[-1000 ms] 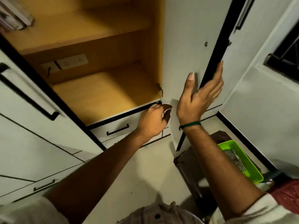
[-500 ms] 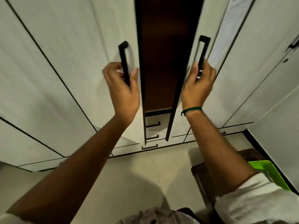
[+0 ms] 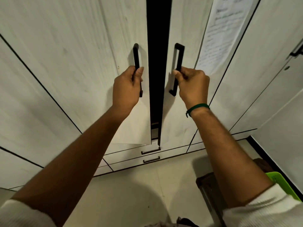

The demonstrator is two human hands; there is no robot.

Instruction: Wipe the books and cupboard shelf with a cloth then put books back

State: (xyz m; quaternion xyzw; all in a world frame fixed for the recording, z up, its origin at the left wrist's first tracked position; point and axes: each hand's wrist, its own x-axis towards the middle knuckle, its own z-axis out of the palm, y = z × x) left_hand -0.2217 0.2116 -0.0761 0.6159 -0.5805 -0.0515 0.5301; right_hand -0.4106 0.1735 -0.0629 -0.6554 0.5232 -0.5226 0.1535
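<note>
Your one head-worn camera looks forward and down from close range, facing the white cupboard doors (image 3: 82,63), with the floor (image 3: 131,185) along the frame's bottom edge.

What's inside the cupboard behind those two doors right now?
Only a dark strip shows through the gap between the left door and right door, with a hint of shelf edge low down. Books or other contents are hidden behind the doors.

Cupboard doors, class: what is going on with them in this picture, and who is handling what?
A person stands facing a white cupboard, each hand closed around a black door handle. The left hand grips the left door's handle, and the right hand grips the right door's handle. The two doors stand nearly shut, with only a narrow dark gap between them. No books or cloth are in view.
</note>
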